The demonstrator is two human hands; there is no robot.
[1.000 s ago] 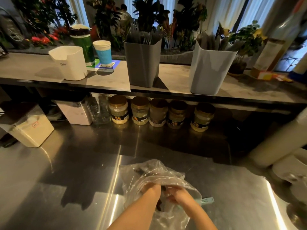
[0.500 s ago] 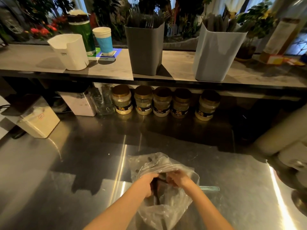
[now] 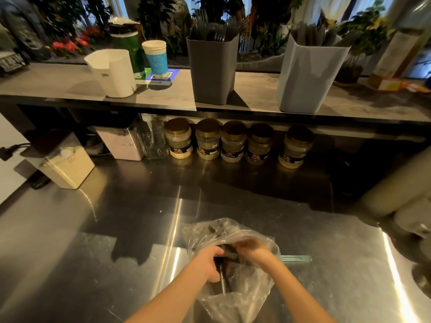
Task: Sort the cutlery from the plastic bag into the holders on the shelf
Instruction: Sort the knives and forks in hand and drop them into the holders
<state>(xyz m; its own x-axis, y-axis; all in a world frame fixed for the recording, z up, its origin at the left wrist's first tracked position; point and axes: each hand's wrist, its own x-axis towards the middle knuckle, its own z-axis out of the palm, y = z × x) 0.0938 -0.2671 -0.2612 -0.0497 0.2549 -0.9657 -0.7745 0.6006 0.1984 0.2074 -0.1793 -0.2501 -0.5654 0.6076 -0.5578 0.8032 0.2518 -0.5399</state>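
The left hand (image 3: 208, 264) has its grip curled round a bundle of dark cutlery (image 3: 223, 279), whose handles stick out below the fist toward the near edge. The right hand (image 3: 253, 249) sits just to the right, touching the far end of the same bundle. Its fingers are bent down over the dark pieces, but it is blurred, and I cannot tell whether its grip pinches the cutlery or only the bag's film.

Both hands and the cutlery are inside the mouth of the clear plastic bag (image 3: 254, 290), which lies crumpled on the steel table (image 3: 93, 264) at the near middle. More dark shapes show through the bag's far end. A thin teal strip (image 3: 297, 258) lies flat on the table just right of the bag.

Farther back, under the shelf (image 3: 163, 99), five gold-lidded jars (image 3: 233, 143) stand in a row, with a white tub (image 3: 67, 164) at the far left of the table.

On the shelf, a dark grey holder (image 3: 213, 73) stands in the middle with fork tines rising from it. A light grey holder (image 3: 307, 78) to its right also holds dark pieces. A white holder (image 3: 114, 73) stands to the left, with a blue paper cup (image 3: 155, 58) and a green canister (image 3: 133, 47) behind it.
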